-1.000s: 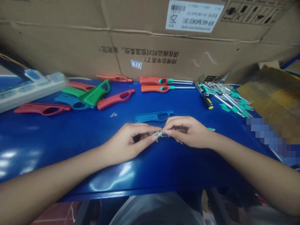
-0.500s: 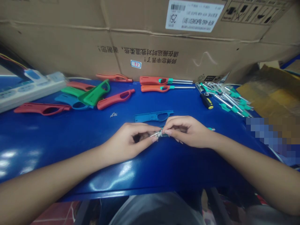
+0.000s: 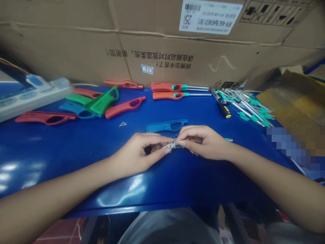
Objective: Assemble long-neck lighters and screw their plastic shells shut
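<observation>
My left hand (image 3: 142,150) is closed, thumb and fingers pinching the near end of a lighter mechanism (image 3: 173,145), a small silvery and clear part with some green. My right hand (image 3: 207,142) pinches the same piece from the other side, its fingertips meeting those of the left. Past the right wrist shows a green and metal tip (image 3: 230,140); the stretch between is hidden by the hand, so whether it belongs to the held piece I cannot tell. Just beyond the hands, a blue lighter shell half (image 3: 159,127) lies with its hollow side up.
Red, green and blue shell halves (image 3: 101,103) lie at left by a white power strip (image 3: 38,96). Small screws (image 3: 123,124) sit nearer. Two orange lighters (image 3: 169,96) rest before a cardboard box (image 3: 162,44). At right are a screwdriver (image 3: 224,110) and piled metal-tube lighter parts (image 3: 250,108).
</observation>
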The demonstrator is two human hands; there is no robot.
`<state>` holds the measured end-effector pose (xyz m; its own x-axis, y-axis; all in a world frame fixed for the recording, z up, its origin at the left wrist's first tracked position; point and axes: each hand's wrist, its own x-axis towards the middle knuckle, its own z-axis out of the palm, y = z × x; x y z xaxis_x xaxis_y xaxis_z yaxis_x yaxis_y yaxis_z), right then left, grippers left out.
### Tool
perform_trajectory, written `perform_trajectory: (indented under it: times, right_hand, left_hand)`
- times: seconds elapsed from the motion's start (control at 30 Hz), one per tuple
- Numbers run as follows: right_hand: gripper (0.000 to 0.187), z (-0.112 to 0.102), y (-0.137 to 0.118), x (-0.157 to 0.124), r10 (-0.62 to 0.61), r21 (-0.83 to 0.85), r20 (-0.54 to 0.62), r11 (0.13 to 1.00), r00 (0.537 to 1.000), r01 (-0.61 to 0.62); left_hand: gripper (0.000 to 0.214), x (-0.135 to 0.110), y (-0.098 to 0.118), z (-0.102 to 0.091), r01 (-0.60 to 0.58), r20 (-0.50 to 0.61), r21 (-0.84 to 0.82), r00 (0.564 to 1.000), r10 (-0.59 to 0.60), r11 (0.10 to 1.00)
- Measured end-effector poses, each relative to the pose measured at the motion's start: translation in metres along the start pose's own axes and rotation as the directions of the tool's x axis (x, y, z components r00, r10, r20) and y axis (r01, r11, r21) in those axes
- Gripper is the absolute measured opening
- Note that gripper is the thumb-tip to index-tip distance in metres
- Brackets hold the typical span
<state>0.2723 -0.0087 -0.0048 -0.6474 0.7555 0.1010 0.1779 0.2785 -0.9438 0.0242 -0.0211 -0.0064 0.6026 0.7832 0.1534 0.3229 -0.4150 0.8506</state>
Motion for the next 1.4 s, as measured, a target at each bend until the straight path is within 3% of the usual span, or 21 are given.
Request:
perform_trajectory:
  times: [0.37,0.67,1.03,1.4]
  right_hand:
    - [0.017,0.0002,-0.0002,0.0002,-0.023,-0.154,0.006,0.988,1.000,0.023]
    - [0.019,0.0004,0.0004,-0.0001,-0.008,-0.186,0.006,0.982,1.000,0.009]
    - [0.019,0.0001,0.0007,-0.0001,-0.099,-0.357,0.021,0.929,0.995,0.100]
    - [0.018,0.0030,0.0025,0.0002,-0.078,-0.331,-0.023,0.941,0.997,0.066]
  left_hand:
    - [0.026,-0.0011,0.0028,0.0024,-0.001,-0.032,-0.014,0.999,0.001,1.000]
    - [0.024,-0.0002,0.0028,0.0027,0.017,-0.023,-0.020,1.000,-0.017,1.000]
    - [0.032,-0.0027,0.0008,0.0048,0.089,0.005,-0.123,0.996,-0.089,0.988]
    - [0.030,-0.0007,-0.0012,0.0083,0.104,-0.026,-0.167,0.994,-0.110,0.980]
